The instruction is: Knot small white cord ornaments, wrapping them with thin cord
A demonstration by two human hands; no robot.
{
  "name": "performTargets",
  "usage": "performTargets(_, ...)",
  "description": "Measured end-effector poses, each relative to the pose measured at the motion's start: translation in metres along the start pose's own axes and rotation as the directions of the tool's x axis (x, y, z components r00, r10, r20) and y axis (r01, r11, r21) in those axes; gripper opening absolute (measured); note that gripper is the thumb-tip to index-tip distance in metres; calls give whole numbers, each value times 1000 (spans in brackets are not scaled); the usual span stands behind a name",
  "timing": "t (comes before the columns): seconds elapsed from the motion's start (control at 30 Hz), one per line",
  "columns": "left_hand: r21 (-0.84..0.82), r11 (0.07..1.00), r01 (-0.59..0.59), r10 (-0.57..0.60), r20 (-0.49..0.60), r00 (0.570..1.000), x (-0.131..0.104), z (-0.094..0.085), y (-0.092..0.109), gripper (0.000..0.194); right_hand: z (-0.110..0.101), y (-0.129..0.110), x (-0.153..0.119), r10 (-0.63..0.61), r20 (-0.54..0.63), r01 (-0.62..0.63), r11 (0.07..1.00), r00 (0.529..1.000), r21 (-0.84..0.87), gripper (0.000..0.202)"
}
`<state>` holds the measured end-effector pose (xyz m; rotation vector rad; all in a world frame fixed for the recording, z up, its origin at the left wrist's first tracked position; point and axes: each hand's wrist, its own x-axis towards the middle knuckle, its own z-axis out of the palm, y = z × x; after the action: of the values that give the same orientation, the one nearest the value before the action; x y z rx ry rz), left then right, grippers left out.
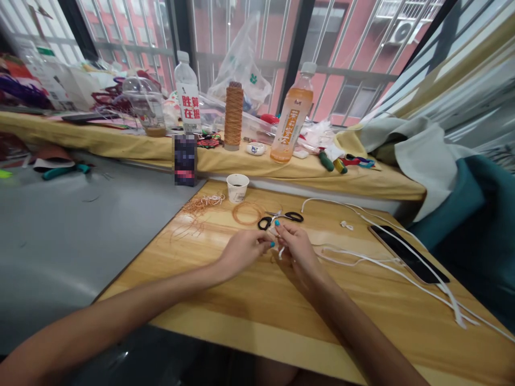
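Note:
Over the wooden table [225, 289], my left hand [245, 249] and my right hand [298, 246] meet fingertip to fingertip. Both are closed in a pinch on white cord [281, 252], a short bit of which shows below the fingers. What exactly sits between the fingertips is mostly hidden. From beside my right hand, long white cords [362, 255] run across the table to the right. Just beyond the fingers lie black-handled scissors [294, 216], with a coil of thin tan cord [246, 213] to their left.
A paper cup [237, 187] stands at the table's back, near a heap of thread scraps [201, 203]. A phone [408, 253] lies at the right under cords. On the sill are a thread spool [234, 115], an orange drink bottle [293, 115] and a clear bottle [187, 94].

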<state>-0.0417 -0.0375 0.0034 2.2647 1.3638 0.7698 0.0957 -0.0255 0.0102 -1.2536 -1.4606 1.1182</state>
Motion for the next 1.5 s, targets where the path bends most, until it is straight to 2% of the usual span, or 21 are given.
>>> performTargets(0.07,89,996,-11,10,14,1000,4,-7,-5,19,-1,-3,-2,-157,-15,145,944,988,-295,28)
performTargets(0.1,189,980,-62,64,-4,998,6,-11,-7,20,-2,-4,-3,-230,-3,203,868,973,-454,28)
performTargets(0.17,421,880,-220,245,-5,970,6,-18,-9,20,-3,-4,-3,-299,62,257,675,952,-692,27)
performTargets(0.27,634,673,-381,459,46,887,4,-23,-9,22,-1,-2,-4,-256,177,278,442,950,-853,24)
performTargets(0.37,703,575,-419,547,51,836,1,-20,-6,22,1,2,-6,-215,275,332,310,937,-891,15)
performTargets(0.43,701,574,-424,554,49,831,-1,-15,-4,22,3,3,-6,-214,283,341,320,935,-884,13)
performTargets(0.47,682,600,-418,540,40,841,-2,-12,-3,22,3,3,-6,-223,258,325,362,940,-874,15)
performTargets(0.53,589,724,-359,463,-30,886,-4,-7,0,22,4,3,-5,-250,152,265,524,956,-809,21)
performTargets(0.63,246,948,-200,242,-153,958,-4,-1,4,23,3,6,-1,-233,-59,167,831,971,-531,30)
performTargets(0.7,-35,993,-110,104,-140,985,-1,2,5,22,2,9,2,-172,-134,129,951,976,-281,32)
performTargets(0.77,-223,974,-30,20,-47,999,3,3,3,22,2,11,3,-127,-127,115,988,984,-98,33)
performTargets(0.8,-263,965,0,1,5,1000,5,2,1,22,1,11,2,-119,-102,113,992,988,-58,33)
performTargets(0.87,-218,976,-6,21,67,998,9,-1,-6,22,1,10,1,-132,-58,126,987,990,-103,32)
performTargets(0.93,-11,993,-114,114,43,993,11,-7,-12,21,0,7,-1,-193,-10,181,937,981,-299,31)
performTargets(1.0,296,915,-272,270,50,962,10,-15,-17,21,-1,4,-2,-261,62,251,794,963,-554,30)
performTargets(1.07,524,754,-397,402,111,909,9,-21,-18,22,-1,2,-3,-258,157,283,582,953,-762,27)
performTargets(1.17,676,574,-461,493,164,855,6,-24,-13,23,1,1,-6,-190,253,300,289,949,-909,23)
performTargets(1.27,704,527,-476,496,201,845,5,-21,-8,19,3,2,-9,-189,335,364,149,923,-919,22)
performTargets(1.33,675,564,-476,464,218,859,6,-21,-9,17,3,3,-9,-202,368,401,158,907,-902,22)
performTargets(1.37,644,609,-463,438,214,873,8,-21,-11,16,2,4,-8,-209,368,408,198,906,-891,23)
performTargets(1.5,352,881,-316,282,145,948,15,-23,-22,17,1,4,-5,-275,206,327,527,939,-785,30)
